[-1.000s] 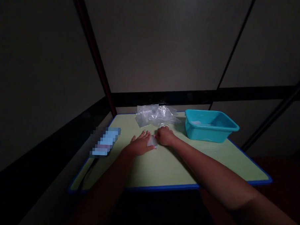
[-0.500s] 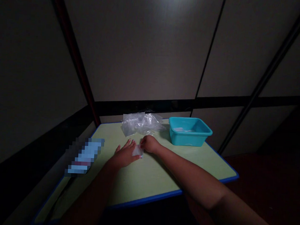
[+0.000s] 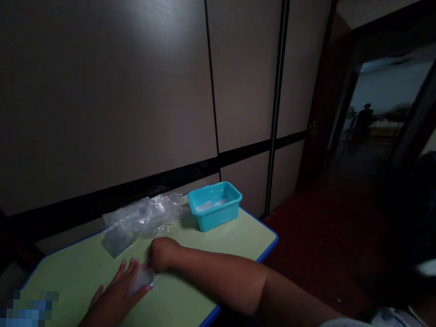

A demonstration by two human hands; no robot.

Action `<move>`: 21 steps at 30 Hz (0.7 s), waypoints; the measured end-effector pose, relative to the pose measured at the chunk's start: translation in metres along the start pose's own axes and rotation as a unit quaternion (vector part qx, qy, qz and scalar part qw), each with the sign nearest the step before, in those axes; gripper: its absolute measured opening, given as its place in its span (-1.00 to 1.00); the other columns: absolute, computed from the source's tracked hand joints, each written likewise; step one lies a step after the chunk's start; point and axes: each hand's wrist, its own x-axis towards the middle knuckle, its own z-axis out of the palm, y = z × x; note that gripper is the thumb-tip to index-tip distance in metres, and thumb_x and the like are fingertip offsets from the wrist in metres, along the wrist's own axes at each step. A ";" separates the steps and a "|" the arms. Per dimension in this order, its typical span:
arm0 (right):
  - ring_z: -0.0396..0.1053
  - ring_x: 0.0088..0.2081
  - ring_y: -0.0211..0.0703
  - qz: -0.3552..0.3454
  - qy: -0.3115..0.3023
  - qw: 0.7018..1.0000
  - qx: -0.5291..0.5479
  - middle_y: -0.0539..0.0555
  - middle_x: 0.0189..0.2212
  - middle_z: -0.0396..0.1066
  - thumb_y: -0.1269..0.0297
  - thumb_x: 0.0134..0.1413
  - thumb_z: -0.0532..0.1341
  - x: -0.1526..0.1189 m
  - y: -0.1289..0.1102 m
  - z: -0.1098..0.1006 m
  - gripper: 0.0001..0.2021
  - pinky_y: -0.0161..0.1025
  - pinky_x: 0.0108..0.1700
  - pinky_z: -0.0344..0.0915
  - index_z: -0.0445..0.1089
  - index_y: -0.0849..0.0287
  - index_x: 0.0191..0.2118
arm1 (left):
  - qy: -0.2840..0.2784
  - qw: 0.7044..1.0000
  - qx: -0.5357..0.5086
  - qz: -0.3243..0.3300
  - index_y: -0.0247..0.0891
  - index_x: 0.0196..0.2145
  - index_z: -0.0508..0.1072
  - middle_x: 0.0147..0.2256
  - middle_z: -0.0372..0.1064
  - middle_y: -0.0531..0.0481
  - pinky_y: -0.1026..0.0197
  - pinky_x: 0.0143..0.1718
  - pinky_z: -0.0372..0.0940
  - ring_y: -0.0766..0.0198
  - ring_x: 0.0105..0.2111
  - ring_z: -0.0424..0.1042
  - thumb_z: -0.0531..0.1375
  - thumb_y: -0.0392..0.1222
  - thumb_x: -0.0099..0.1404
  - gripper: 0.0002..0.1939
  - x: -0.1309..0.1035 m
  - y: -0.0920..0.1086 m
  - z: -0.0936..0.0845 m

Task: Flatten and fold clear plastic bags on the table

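Note:
A small translucent plastic bag (image 3: pixel 141 278) lies on the pale green table (image 3: pixel 183 304). My left hand (image 3: pixel 115 294) rests over its left part, fingers spread and thumb along the near edge. At the bag's far right edge my right hand (image 3: pixel 162 253) is closed in a pinch; its fingertips are mostly hidden behind the knuckles. Beyond both hands lies a loose heap of clear plastic bags (image 3: pixel 139 222). To the right of that heap stands a turquoise plastic basin (image 3: pixel 219 217) with whitish flat pieces (image 3: pixel 211 205) inside.
Blue trim (image 3: pixel 268 247) edges the table. Behind it rises a panelled cabinet wall (image 3: pixel 151 107) with a dark horizontal band. A blurred-out blue item (image 3: pixel 25 316) sits at the lower left. On the right are a dark red floor (image 3: pixel 320 226) and a doorway (image 3: pixel 375 107).
The view has swung to the right, bringing the doorway into sight and shifting the table leftward. Both hands stay at the small bag in much the same pose.

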 end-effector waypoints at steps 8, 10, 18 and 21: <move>0.46 -0.24 -0.04 -0.040 0.031 0.997 0.065 0.13 -0.24 0.51 0.27 -0.16 0.28 -0.001 -0.001 0.005 -0.60 -0.31 -0.38 0.31 0.42 0.19 -0.10 | 0.052 0.994 -0.094 0.022 -0.29 0.14 0.25 0.22 0.06 -0.19 -0.24 0.16 -0.06 -0.06 0.28 -0.19 0.06 0.12 0.03 -0.25 0.007 -0.014 0.009; 0.45 -0.26 -0.06 -0.051 0.037 0.995 0.083 0.12 -0.26 0.50 0.27 -0.15 0.28 -0.002 -0.001 0.004 -0.60 -0.32 -0.41 0.28 0.40 0.20 -0.09 | 0.060 0.982 -0.178 0.033 -0.33 0.13 0.26 0.20 0.10 -0.21 -0.11 0.18 0.00 -0.07 0.25 -0.08 0.12 0.15 -0.06 -0.18 0.008 -0.015 0.004; 0.37 -0.41 -0.32 -0.150 0.081 0.951 0.257 -0.10 -0.36 0.39 0.45 -0.08 0.25 -0.015 0.006 -0.005 -0.55 -0.43 -0.39 0.23 0.27 0.08 0.00 | 0.054 0.833 -0.547 -0.058 -0.18 -0.33 0.49 -0.25 0.52 -0.10 0.06 -0.10 0.37 -0.11 -0.07 0.41 0.30 0.09 -0.25 -0.52 -0.001 -0.003 -0.034; 0.32 -0.45 -0.35 -0.169 0.079 0.932 0.311 -0.11 -0.39 0.34 0.47 -0.03 0.24 -0.016 0.007 -0.007 -0.56 -0.43 -0.39 0.22 0.26 0.08 0.01 | 0.041 0.792 -0.602 -0.092 -0.19 -0.36 0.50 -0.35 0.52 -0.08 0.10 -0.25 0.42 -0.08 -0.16 0.45 0.32 0.07 -0.24 -0.55 -0.009 -0.001 -0.038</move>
